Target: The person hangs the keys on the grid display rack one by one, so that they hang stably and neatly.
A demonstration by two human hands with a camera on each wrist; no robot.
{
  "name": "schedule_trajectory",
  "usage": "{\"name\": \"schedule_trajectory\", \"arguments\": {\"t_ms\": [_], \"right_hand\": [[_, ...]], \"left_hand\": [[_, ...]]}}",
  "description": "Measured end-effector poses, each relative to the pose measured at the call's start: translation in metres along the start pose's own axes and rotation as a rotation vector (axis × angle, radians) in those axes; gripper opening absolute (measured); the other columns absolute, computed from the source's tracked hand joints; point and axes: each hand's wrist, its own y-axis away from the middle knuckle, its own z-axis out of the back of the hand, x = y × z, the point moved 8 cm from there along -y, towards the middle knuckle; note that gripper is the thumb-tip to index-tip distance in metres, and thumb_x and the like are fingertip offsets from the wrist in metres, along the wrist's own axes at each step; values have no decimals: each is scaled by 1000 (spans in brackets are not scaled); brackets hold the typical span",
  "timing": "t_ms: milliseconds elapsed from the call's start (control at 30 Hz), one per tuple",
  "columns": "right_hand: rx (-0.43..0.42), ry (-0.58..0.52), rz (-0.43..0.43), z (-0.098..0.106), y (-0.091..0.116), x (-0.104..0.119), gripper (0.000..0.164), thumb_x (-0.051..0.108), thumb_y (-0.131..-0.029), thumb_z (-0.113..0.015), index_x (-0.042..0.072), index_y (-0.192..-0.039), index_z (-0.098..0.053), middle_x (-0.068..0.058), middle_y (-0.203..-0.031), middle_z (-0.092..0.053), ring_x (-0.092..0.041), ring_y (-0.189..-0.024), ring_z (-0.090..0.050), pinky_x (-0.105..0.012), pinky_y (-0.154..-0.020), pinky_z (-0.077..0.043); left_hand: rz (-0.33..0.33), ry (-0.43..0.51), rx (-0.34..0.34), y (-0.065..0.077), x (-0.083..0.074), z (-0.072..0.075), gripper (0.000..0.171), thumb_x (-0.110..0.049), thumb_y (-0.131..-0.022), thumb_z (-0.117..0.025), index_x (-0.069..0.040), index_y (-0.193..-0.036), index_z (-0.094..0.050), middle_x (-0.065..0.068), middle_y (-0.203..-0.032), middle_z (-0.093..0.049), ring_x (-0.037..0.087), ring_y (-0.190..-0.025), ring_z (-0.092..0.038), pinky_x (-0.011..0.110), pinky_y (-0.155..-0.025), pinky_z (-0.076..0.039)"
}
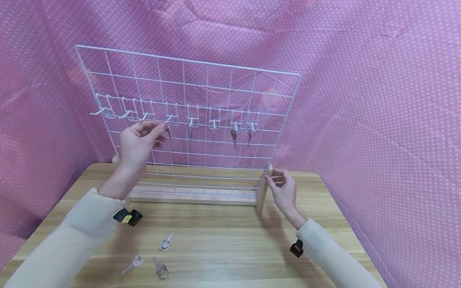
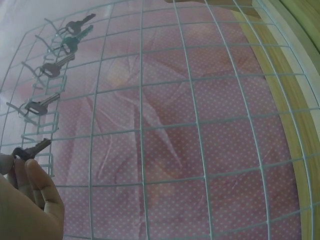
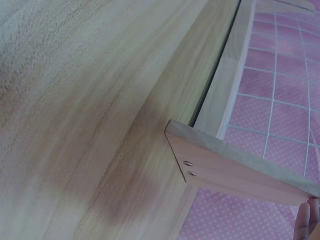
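My left hand (image 1: 138, 142) is raised at the white wire grid rack (image 1: 196, 85). Its thumb and fingertips pinch a key (image 2: 32, 150), whose blade points away from the palm, right by a white hook (image 1: 170, 119) near the middle of the row. Along the hooks to the right hang several more keys (image 1: 234, 136), seen in the left wrist view as a line above the hand. My right hand (image 1: 285, 190) grips the upper end of the rack's wooden side piece (image 3: 240, 165) between thumb and fingers; only some fingertips show in the right wrist view.
Three loose keys lie on the wooden table (image 1: 223, 240) near its front: one key (image 1: 165, 244) farther back, another key (image 1: 136, 261) at left, and a key with a ring (image 1: 160, 269). Bare hooks (image 1: 126, 114) stick out at the rack's left. Pink dotted cloth (image 1: 378, 100) surrounds the table.
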Motion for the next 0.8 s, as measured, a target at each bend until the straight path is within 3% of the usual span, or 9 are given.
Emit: {"name": "schedule_trajectory", "arguments": {"t_ms": [167, 300, 400, 467, 700, 800], "right_hand": [[2, 8, 25, 0, 1, 2, 29, -5, -91, -78, -12, -116, -65, -33, -108, -71, -14, -81, -68, -10, -71, -59], [9, 11, 32, 0, 1, 3, 30, -5, -91, -77, -12, -117, -65, -33, -108, -71, -13, -81, -67, -9, -71, -58], [12, 8, 23, -1, 1, 3, 30, -5, -91, -77, -12, -117, -65, -33, -109, -71, -11, -81, -66, -9, -71, -58], [12, 8, 19, -1, 1, 3, 29, -5, -91, -77, -12, -117, -65, -34, -108, -71, -10, -80, -66, -9, -71, -58], [2, 5, 17, 0, 0, 3, 29, -6, -91, -77, -13, -116, -65, -33, -109, -71, -9, -80, -66, -9, -70, -58], [5, 5, 15, 0, 0, 2, 29, -6, -91, -77, -13, -116, -65, -33, -108, -71, -10, -80, -66, -9, -70, -58]], "left_hand": [[-21, -59, 28, 5, 1, 3, 7, -18, -96, -79, -15, -98, -74, -11, -85, -79, 4, -68, -71, 15, -62, -61], [-39, -279, 84, 18, 10, 10, 13, -23, -99, -77, -15, -107, -71, -18, -88, -75, 2, -72, -71, 16, -66, -63], [-46, -469, 172, 31, 25, 16, 24, -27, -101, -73, -9, -117, -69, -21, -92, -71, 2, -77, -69, 18, -70, -63], [-30, -540, 236, 41, 39, 20, 30, -26, -102, -72, -4, -121, -68, -19, -91, -70, 4, -77, -67, 19, -69, -63], [49, -668, 425, 71, 89, 36, 25, -22, -100, -73, -3, -116, -72, 6, -93, -73, 8, -74, -63, 21, -60, -57], [48, -723, 468, 82, 104, 44, 21, -21, -97, -76, -5, -111, -73, 7, -93, -74, 7, -74, -62, 20, -60, -55]]}}
